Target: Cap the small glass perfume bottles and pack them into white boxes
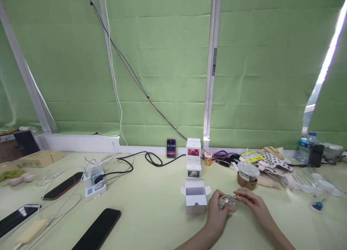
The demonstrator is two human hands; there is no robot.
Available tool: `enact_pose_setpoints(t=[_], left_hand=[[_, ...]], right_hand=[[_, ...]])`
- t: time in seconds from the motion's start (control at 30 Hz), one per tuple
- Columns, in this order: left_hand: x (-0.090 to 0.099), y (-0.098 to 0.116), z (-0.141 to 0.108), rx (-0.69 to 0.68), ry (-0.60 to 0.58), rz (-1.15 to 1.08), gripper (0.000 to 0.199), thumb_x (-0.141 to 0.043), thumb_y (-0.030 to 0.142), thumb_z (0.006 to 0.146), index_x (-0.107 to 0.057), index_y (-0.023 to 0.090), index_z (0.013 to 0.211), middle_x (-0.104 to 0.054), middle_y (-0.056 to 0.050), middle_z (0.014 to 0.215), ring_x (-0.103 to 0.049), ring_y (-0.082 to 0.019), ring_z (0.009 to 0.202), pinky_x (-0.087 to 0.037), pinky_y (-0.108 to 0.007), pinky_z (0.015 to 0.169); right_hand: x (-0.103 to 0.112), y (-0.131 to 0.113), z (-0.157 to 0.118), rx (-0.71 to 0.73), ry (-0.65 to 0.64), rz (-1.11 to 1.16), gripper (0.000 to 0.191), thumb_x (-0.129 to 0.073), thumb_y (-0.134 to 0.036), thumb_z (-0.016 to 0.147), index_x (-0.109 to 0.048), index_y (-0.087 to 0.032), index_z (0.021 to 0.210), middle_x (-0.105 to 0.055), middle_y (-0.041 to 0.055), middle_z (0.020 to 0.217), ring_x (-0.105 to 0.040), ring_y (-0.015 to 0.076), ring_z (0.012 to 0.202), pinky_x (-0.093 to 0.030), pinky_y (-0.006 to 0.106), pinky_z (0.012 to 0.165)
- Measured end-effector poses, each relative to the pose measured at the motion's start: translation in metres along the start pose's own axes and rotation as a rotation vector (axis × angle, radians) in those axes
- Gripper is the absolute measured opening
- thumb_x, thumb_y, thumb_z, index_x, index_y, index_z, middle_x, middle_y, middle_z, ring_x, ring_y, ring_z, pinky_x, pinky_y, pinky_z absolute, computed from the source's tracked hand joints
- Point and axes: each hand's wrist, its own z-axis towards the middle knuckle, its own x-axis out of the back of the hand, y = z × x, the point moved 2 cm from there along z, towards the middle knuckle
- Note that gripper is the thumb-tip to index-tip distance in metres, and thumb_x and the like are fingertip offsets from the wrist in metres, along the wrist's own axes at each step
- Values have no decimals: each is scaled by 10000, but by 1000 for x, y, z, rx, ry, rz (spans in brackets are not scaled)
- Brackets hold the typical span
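My left hand [217,214] is wrapped round a clear, rounded glass bottle [227,202] just above the table, to the right of an open white box [195,203]. The fingertips of my right hand [251,201] pinch a small gold-coloured piece [236,197] at the bottle's right end. Whether that piece is joined to the bottle cannot be made out. The white box stands with its flaps spread. Behind it are stacked white boxes [193,154] with flower pictures.
A lidded cup [248,172] and a dotted cloth [273,161] lie beyond my right hand. Clear plastic containers [325,186] are at the far right. A power strip [95,186], cables and several phones [97,230] occupy the left. An orange jar [208,158] stands near the wall.
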Motion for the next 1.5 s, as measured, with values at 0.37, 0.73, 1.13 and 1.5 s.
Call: enact_pose_setpoints(t=[0.37, 0.73, 1.13, 1.5], left_hand=[[1, 4, -1, 12, 10, -8, 219, -650, 72, 579, -545, 190, 730, -562, 32, 708, -490, -153, 703, -349, -230, 625], [1, -2, 4, 54, 18, 6, 362, -574, 44, 543, -660, 175, 870, -676, -42, 850, -581, -221, 822, -429, -285, 736], [2, -2, 4, 62, 16, 19, 432, -580, 29, 542, -682, 175, 935, -691, -54, 922, -589, -236, 876, -443, -298, 787], [1, -1, 3, 68, -10, 34, 457, -583, 31, 543, -686, 149, 972, -700, -66, 930, -609, -227, 866, -470, -284, 768]], right_hand=[[4, 7, 0, 26, -47, -58, 298, -656, -511, 706, -754, -241, 784, -723, 66, 835, -668, 243, 808, -555, 314, 716], [3, 14, -2, -84, -124, -74, 245, -607, -440, 755, -701, -214, 741, -643, -7, 571, -597, 170, 555, -483, 250, 570], [0, 12, -3, -158, -235, -51, 400, -523, -550, 772, -615, -180, 648, -493, -44, 482, -479, 124, 449, -380, 236, 488], [-3, 27, -5, -198, -271, -39, 507, -468, -635, 774, -500, -184, 544, -416, -64, 429, -377, 85, 387, -286, 216, 420]])
